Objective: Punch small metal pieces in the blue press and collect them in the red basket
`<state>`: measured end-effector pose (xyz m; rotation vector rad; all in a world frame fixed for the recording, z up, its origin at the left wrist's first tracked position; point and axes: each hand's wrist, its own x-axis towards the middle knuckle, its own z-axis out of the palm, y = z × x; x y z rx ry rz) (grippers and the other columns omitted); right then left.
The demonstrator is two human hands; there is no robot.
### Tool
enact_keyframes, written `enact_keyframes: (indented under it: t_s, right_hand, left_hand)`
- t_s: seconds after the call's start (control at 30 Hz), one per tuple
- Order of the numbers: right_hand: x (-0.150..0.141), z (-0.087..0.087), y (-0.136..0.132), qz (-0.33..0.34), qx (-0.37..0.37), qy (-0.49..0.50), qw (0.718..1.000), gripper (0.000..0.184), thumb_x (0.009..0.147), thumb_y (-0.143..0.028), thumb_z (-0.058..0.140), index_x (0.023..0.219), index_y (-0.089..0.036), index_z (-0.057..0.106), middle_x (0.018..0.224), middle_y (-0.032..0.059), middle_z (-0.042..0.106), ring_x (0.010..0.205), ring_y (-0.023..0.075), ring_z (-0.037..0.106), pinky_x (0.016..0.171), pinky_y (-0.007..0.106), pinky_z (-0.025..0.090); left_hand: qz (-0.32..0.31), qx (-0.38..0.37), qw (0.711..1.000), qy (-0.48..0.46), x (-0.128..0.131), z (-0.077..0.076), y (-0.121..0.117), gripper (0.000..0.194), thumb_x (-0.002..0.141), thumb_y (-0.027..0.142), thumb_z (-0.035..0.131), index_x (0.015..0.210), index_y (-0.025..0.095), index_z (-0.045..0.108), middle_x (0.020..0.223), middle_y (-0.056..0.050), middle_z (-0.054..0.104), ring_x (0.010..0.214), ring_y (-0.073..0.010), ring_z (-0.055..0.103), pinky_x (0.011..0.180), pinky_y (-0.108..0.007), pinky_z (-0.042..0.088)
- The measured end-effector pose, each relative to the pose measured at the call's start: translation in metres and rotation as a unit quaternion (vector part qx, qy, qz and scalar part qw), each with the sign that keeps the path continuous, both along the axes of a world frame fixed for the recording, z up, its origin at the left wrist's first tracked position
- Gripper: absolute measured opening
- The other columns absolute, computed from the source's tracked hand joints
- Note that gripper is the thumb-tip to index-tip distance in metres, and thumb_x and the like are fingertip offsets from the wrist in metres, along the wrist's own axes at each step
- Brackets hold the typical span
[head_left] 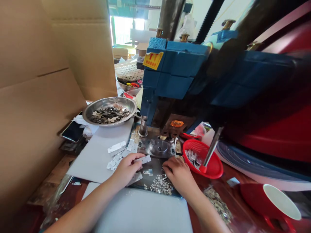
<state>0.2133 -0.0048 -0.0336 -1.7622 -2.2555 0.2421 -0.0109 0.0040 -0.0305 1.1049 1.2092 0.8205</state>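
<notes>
My left hand [128,166] pinches a small flat metal plate [145,159] between thumb and fingers, just in front of the steel die block [155,148]. My right hand [178,173] is at the front right of the die with its fingers curled down; whatever is under the fingertips is hidden. Between the hands, a small bent metal piece [147,172] lies on the dark press base. Many tiny shiny metal parts [161,185] are spread beside my right hand. More flat metal plates [117,148] are heaped left of the die.
The blue press head [175,71] overhangs the die. A steel bowl [132,105] of metal pieces stands at the left, near a phone [73,131] and cardboard [31,106]. At the right are a red basket [216,168] with metal parts, a bag of small parts [218,204] and a red mug [255,197].
</notes>
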Motion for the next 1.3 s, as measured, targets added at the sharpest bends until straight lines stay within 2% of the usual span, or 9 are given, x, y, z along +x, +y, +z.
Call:
enact_keyframes:
  t_s: [0.1,0.33,0.57,0.7,0.83,1.03,1.13,1.2,1.3]
  right_hand:
    - [-0.005,0.003,0.0,-0.005,0.007,-0.022,1.0,0.017,0.084,-0.02,0.048,0.077,-0.023,0.064,0.083,0.0029,0.063,0.085,0.0198,0.055,0.08,0.034,0.04]
    - [-0.005,-0.002,0.002,-0.002,0.019,0.031,0.999,0.019,0.088,-0.025,0.043,0.08,-0.021,0.059,0.086,0.0048,0.061,0.085,0.0206,0.055,0.081,0.036,0.041]
    - [0.001,0.002,0.003,0.005,0.013,0.098,0.995,0.016,0.083,-0.023,0.044,0.077,-0.022,0.059,0.083,0.0046,0.063,0.084,0.0207,0.057,0.08,0.037,0.043]
    - [-0.003,0.01,0.01,-0.012,0.069,0.125,0.99,0.015,0.085,-0.027,0.046,0.08,-0.021,0.059,0.084,0.0046,0.063,0.085,0.0206,0.057,0.08,0.036,0.043]
    - [-0.014,0.02,0.031,-0.004,0.157,0.089,0.984,0.021,0.088,-0.028,0.044,0.085,-0.02,0.063,0.088,0.007,0.063,0.087,0.0216,0.054,0.082,0.036,0.042]
    - [-0.013,0.025,0.051,0.013,0.155,0.005,0.988,0.03,0.083,-0.018,0.044,0.099,-0.023,0.069,0.099,0.008,0.065,0.096,0.025,0.052,0.085,0.041,0.042]
    - [-0.004,0.023,0.047,0.031,0.156,0.088,0.983,0.031,0.085,-0.022,0.043,0.104,-0.023,0.068,0.103,0.0078,0.064,0.096,0.023,0.054,0.087,0.04,0.043]
    - [-0.002,0.021,0.038,0.007,0.152,0.163,0.975,0.029,0.087,-0.028,0.043,0.103,-0.022,0.067,0.1,0.0076,0.065,0.096,0.0221,0.056,0.087,0.039,0.044]
    - [-0.01,0.02,0.021,-0.032,0.077,0.248,0.965,0.025,0.086,-0.034,0.045,0.092,-0.023,0.068,0.09,0.0049,0.067,0.09,0.0211,0.06,0.083,0.035,0.046]
  left_hand:
    - [0.001,0.011,1.0,0.012,0.0,0.0,0.0,0.035,0.075,0.029,0.06,0.107,0.015,0.064,0.098,-0.007,0.067,0.081,-0.0173,0.062,0.079,-0.031,0.048]
    - [0.0,0.004,1.0,0.005,-0.001,0.0,0.0,0.036,0.075,0.03,0.06,0.108,0.015,0.064,0.096,-0.006,0.068,0.079,-0.0175,0.063,0.079,-0.033,0.048]
    - [0.006,-0.01,1.0,-0.003,-0.001,0.003,-0.001,0.037,0.075,0.031,0.06,0.108,0.016,0.065,0.072,-0.001,0.066,0.071,-0.0161,0.061,0.073,-0.03,0.047]
    - [0.016,-0.021,0.999,-0.02,0.0,0.005,0.0,0.037,0.074,0.028,0.059,0.109,0.015,0.065,0.071,-0.001,0.065,0.069,-0.0152,0.061,0.069,-0.028,0.047]
    - [0.019,-0.038,0.998,-0.043,0.003,0.006,0.0,0.039,0.073,0.021,0.058,0.111,0.014,0.063,0.073,-0.002,0.066,0.067,-0.014,0.06,0.068,-0.027,0.047]
    - [0.02,-0.043,0.995,-0.09,0.004,0.002,0.001,0.044,0.071,0.019,0.059,0.115,0.015,0.061,0.079,-0.003,0.067,0.071,-0.0136,0.062,0.072,-0.028,0.048]
    - [0.022,-0.055,0.993,-0.098,0.004,0.003,0.002,0.045,0.07,0.018,0.059,0.115,0.015,0.061,0.087,-0.004,0.067,0.073,-0.0134,0.062,0.073,-0.028,0.048]
    - [0.025,-0.059,0.993,-0.097,0.004,0.005,0.002,0.045,0.07,0.016,0.059,0.115,0.015,0.06,0.088,-0.004,0.067,0.073,-0.0134,0.062,0.074,-0.028,0.048]
    - [0.01,-0.045,0.995,-0.091,0.006,0.01,0.002,0.044,0.071,0.014,0.058,0.115,0.016,0.061,0.087,-0.004,0.067,0.076,-0.0142,0.063,0.074,-0.028,0.049]
